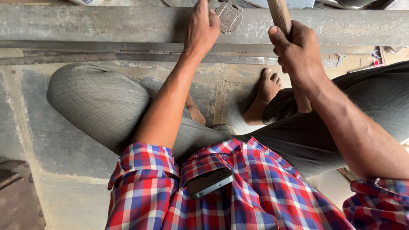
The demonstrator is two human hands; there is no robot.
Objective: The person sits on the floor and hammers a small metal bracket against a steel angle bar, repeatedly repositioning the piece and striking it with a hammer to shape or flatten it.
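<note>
The floor is rough grey concrete, scored with seams and stained, and a long grey metal beam runs across the top of the view, with a thinner rusty bar lying along the floor just below it. The person sits low over this, knees spread, in grey trousers and a red, blue and white checked shirt with a dark phone poking out of the chest pocket. One bare foot rests flat on the concrete between the legs.

The two hands are apart, each busy with its own thing. The left hand reaches forward with the arm nearly straight, the knuckles up and the fingers pressed down on the beam, right beside a small square metal plate with stamped ridges. Its fingertips seem pinched on something thin, though the top edge of the view cuts them off and I cannot tell what. The right hand is closed tight around a wooden handle, thumb laid up along it, wrist bent, the forearm coming in from the lower right.

The handle is pale brown, round and worn smooth; it runs up past the fist and out of the view, so its head is not seen. The plate is dull grey, lying on the beam near the handle.
</note>
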